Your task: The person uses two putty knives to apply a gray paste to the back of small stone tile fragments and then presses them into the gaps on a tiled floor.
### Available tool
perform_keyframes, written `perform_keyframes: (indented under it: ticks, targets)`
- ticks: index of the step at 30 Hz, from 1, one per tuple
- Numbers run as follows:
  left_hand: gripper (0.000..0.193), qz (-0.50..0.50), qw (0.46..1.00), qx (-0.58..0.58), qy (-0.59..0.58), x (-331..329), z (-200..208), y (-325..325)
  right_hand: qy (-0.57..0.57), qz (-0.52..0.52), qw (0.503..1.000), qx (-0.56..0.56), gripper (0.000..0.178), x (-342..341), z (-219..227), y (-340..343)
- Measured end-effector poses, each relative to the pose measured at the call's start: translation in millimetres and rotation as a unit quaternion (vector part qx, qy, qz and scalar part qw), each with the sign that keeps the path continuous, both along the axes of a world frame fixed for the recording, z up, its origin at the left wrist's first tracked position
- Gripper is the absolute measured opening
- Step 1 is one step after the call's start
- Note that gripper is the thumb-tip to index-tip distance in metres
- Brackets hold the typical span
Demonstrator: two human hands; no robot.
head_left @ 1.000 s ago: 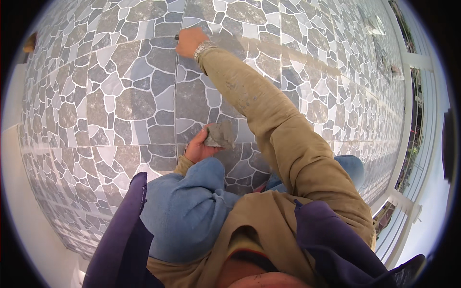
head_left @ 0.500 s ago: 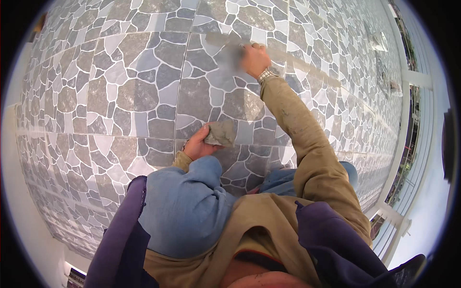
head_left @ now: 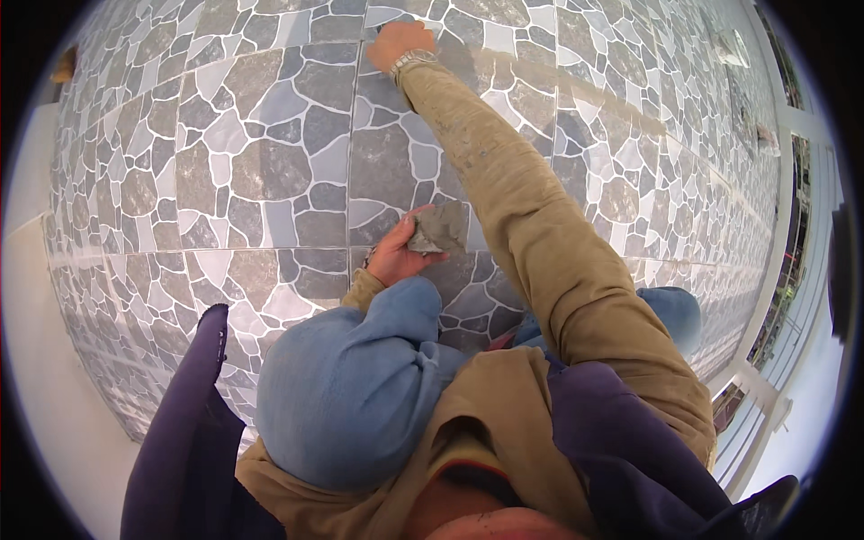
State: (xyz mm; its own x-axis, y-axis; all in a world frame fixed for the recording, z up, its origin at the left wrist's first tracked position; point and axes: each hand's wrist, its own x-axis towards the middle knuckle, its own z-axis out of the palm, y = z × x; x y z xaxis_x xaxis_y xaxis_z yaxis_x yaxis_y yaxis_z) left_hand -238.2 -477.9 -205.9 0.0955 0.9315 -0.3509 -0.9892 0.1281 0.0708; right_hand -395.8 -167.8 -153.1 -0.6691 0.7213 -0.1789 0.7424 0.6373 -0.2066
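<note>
Close in front of my knees, my left hand point(head_left: 394, 256) is closed round the edge of a flat grey piece smeared with paste point(head_left: 441, 229), held above the tiles. My right hand point(head_left: 401, 43) is stretched far ahead and bent down against the tiled floor point(head_left: 270, 171). Its fingers are curled, and whatever they hold is hidden behind the hand. A metal-banded watch point(head_left: 413, 59) circles the right wrist. Beside that hand runs a straight joint between two tiles.
A dull grey smear point(head_left: 585, 90) crosses the tiles right of my right forearm. A pale wall point(head_left: 54, 342) bounds the floor at left. White railings point(head_left: 801, 234) stand along the right side. Small items point(head_left: 733, 47) lie at the far right.
My right hand has swept left and farther away, from the smeared strip to a tile joint. The left hand with the grey piece has shifted slightly right and up in view.
</note>
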Motion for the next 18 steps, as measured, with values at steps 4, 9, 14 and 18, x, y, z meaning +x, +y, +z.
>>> perform_keyframes:
  ticks: [4, 9, 14, 18]
  targets:
    - [0.052, 0.002, 1.0, -0.015, 0.01, 4, 0, 8, 0.0, 0.071, 0.997, -0.025, 0.042, -31, 11, -27]
    - [0.052, 0.033, 0.999, -0.003, 0.02, -1, 6, -5, 0.122, 0.213, 0.966, 0.075, 0.038, 6, 0, -36]
    - [0.054, 0.015, 1.0, 0.015, 0.002, -2, 9, 0, 0.139, 0.238, 0.949, 0.154, 0.035, 29, -28, 2]
    - [0.053, -0.007, 1.0, 0.019, 0.018, -1, 5, 10, 0.141, 0.227, 0.948, 0.175, 0.036, 36, -48, -23]
